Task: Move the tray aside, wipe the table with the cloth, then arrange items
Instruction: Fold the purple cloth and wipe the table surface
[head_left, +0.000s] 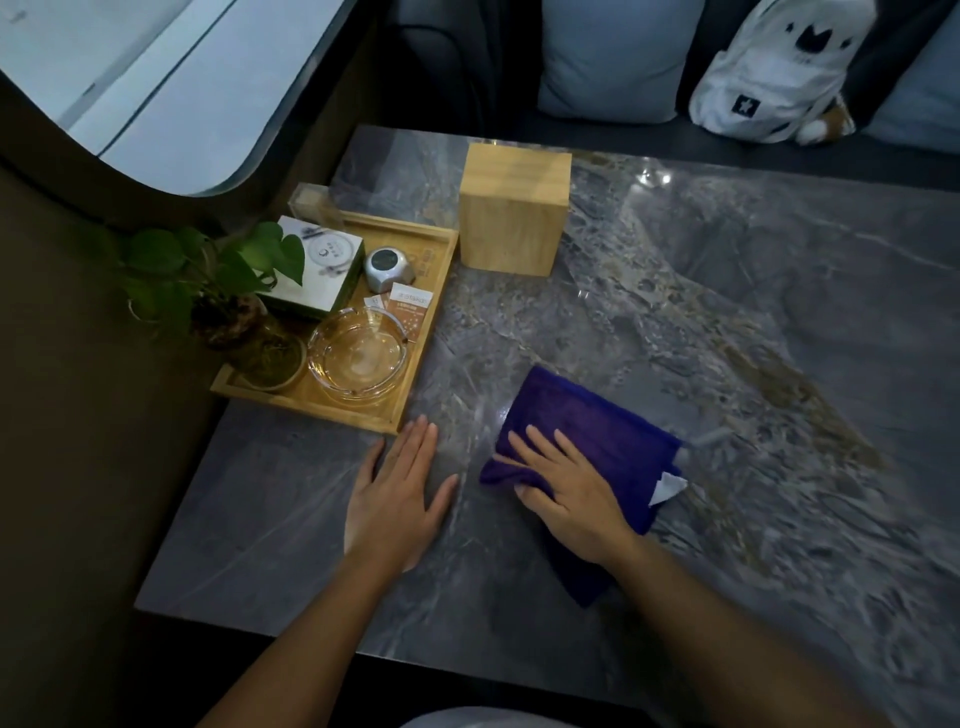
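Note:
A wooden tray (421, 332) sits at the left edge of the grey marble table (727, 322). It carries a glass ashtray (357, 354), a potted plant (228, 291), a white and green box (317, 270), a small silver gadget (388, 268) and paper cards (410, 306). A purple cloth (597, 441) lies folded on the table near the front. My right hand (566, 493) presses flat on the cloth's near left part, fingers bunching its edge. My left hand (400, 493) rests flat and open on the bare table, fingertips just short of the tray's near right corner.
A wooden cube box (511, 208) stands on the table right of the tray's far end. A clear holder (311, 200) sits behind the tray. Beyond the table's far edge are a grey cushion (613, 57) and a white backpack (779, 73) on a dark seat. A curved wall borders the left.

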